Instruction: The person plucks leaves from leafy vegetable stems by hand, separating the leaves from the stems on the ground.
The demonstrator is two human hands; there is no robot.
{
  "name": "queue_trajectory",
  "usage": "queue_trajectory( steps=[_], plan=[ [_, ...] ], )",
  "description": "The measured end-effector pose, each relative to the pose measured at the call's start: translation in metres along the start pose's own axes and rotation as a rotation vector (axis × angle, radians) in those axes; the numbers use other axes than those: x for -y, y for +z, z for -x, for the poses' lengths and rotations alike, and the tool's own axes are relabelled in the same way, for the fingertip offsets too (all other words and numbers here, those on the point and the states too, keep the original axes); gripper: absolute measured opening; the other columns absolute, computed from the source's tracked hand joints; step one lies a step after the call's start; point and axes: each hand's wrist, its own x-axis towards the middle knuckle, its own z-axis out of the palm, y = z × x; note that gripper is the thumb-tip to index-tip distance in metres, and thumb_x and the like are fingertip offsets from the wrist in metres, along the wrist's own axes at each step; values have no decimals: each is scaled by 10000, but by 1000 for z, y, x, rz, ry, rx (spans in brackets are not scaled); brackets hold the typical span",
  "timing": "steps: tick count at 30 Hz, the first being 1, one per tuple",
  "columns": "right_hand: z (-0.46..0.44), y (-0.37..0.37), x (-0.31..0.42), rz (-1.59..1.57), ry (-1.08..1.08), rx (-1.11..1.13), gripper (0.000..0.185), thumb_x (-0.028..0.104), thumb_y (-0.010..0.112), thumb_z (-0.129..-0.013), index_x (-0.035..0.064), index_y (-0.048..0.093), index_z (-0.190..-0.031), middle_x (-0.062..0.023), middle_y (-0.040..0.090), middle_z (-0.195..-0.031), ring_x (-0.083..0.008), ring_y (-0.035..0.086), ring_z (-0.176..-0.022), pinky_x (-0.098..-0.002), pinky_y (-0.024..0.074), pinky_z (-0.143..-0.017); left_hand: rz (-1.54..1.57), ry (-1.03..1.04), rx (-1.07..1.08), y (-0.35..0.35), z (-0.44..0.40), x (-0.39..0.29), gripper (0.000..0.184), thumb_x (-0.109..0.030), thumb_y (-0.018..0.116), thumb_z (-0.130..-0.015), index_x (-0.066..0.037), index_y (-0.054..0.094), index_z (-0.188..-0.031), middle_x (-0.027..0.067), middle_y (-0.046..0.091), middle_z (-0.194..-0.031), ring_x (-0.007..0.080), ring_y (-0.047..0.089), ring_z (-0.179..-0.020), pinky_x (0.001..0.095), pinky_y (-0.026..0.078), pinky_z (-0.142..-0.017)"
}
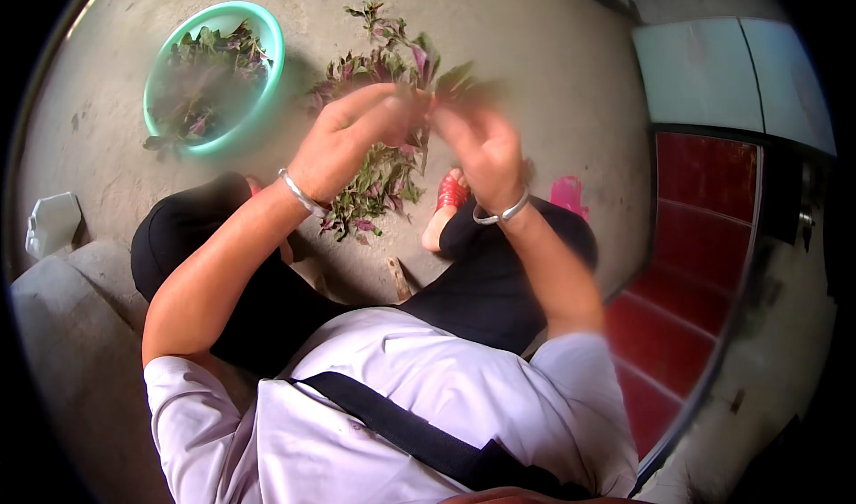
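My left hand [352, 134] is closed in a pinch, with the fingertips at a sprig of purple-and-green leafy greens [424, 63]. Close beside it, my right hand [486, 152] pinches the same sprig, its fingers partly smeared by motion. Both hands are held above the floor in front of my knees. Beneath them a loose heap of leafy greens [379, 188] lies on the ground and spreads out beyond my fingers. To the far left, a mint-green basin [275, 67] holds more of these leaves, a few hanging over its rim.
Concrete floor [535, 49] surrounds the heap. My foot in a red sandal [452, 192] is next to the leaves. A pink plastic piece [567, 195] lies to the right, near red tiles [704, 219]. A pale plastic container [53, 225] sits at the left.
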Motion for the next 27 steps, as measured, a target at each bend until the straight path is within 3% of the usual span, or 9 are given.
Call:
queue_trajectory(
  steps=[7,12,15,16,19,20,23,24,27],
  plan=[
    [1,0,1,-48,-4,-45,152,103,582,-833,-19,591,-923,-26,610,-830,-75,556,-742,-210,451,-661,148,-82,-45,-4,0,7,291,-220,453,-907,-11,524,-1097,69,588,-973,131,557,-843,273,461,-754],
    [4,0,8,-87,52,-67,150,110,561,-845,-16,577,-926,-77,616,-811,-134,600,-683,-235,485,-613,313,-160,-3,-10,-1,11,295,-207,456,-904,-17,478,-1128,89,573,-1019,145,560,-871,283,459,-773],
    [3,-1,5,-145,51,-73,152,111,544,-855,-15,571,-935,-109,620,-814,-164,617,-681,-249,499,-606,294,-154,33,-7,-1,11,362,-203,493,-885,-27,416,-1192,88,538,-1082,143,549,-895,281,458,-768],
    [3,-1,4,-167,46,-75,152,110,538,-858,-15,570,-938,-119,621,-817,-172,621,-684,-252,502,-607,335,-171,33,-7,2,16,469,-198,547,-855,-28,357,-1249,78,506,-1124,147,536,-921,291,442,-803],
    [2,-2,7,-217,87,-55,158,106,524,-863,-21,567,-949,-134,620,-830,-186,627,-715,-263,511,-621,112,-187,-55,4,9,25,559,-193,587,-827,-26,317,-1287,58,507,-1123,147,531,-934,296,413,-860],
    [2,-2,7,-238,89,-47,161,105,522,-864,-23,567,-952,-136,619,-835,-188,627,-721,-266,513,-626,76,-150,80,6,8,20,546,-160,585,-827,-17,336,-1291,52,516,-1141,148,524,-966,291,387,-891],
    [2,-1,5,-273,111,-11,168,102,514,-866,-29,564,-960,-143,618,-846,-193,628,-738,-273,519,-637,101,-200,146,6,6,40,477,-132,564,-838,-10,389,-1265,65,529,-1149,138,525,-973,279,395,-874],
    [2,-2,5,-265,125,3,170,100,513,-866,-31,564,-961,-144,617,-847,-195,628,-742,-275,520,-639,98,-218,99,8,6,42,353,-137,546,-853,-12,497,-1180,77,576,-1082,122,540,-946,275,398,-869],
    [2,-2,6,-175,119,8,150,70,511,-852,-30,565,-950,-136,617,-848,-187,625,-737,-272,518,-637,29,-286,92,2,3,37,273,-169,535,-865,-18,567,-1090,64,624,-954,102,556,-891,257,408,-837]
  ],
)
